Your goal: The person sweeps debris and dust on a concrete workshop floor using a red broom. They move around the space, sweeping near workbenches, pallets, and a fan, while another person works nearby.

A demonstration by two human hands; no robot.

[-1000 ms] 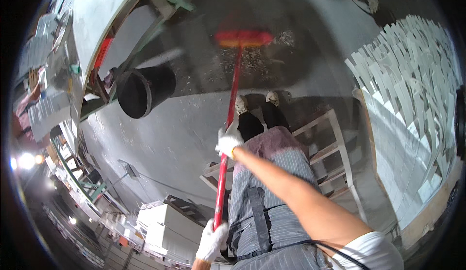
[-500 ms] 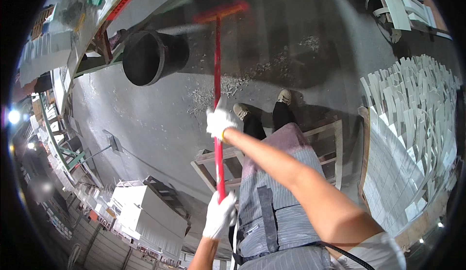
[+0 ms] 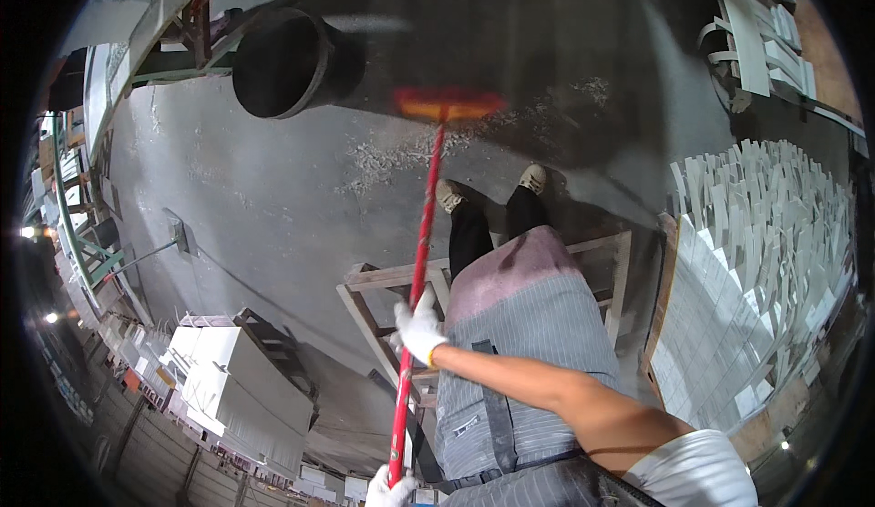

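A push broom with a long red handle (image 3: 425,238) slants up from the lower edge to a wide red and orange head (image 3: 448,104), smeared by motion. My right hand (image 3: 420,328), in a white glove, wraps the handle around its middle. Close to the lower edge, my left hand (image 3: 390,489) is closed around the handle's near end; it is gloved too and partly cut off by the frame. Pale scraps of debris (image 3: 387,161) lie scattered on the grey floor, just nearer than the broom head and off to its left, close to my shoes (image 3: 448,194).
A black barrel (image 3: 284,65) lies on its side at the far left. Wooden frames (image 3: 365,279) stand by my legs. To the right is a stack of pale strips (image 3: 756,206). A dustpan (image 3: 180,234) with a long handle and a white wrapped block (image 3: 241,398) are on the left.
The broom head has come toward me and a little right, to the debris. Both hands have drawn back toward my body with the handle.
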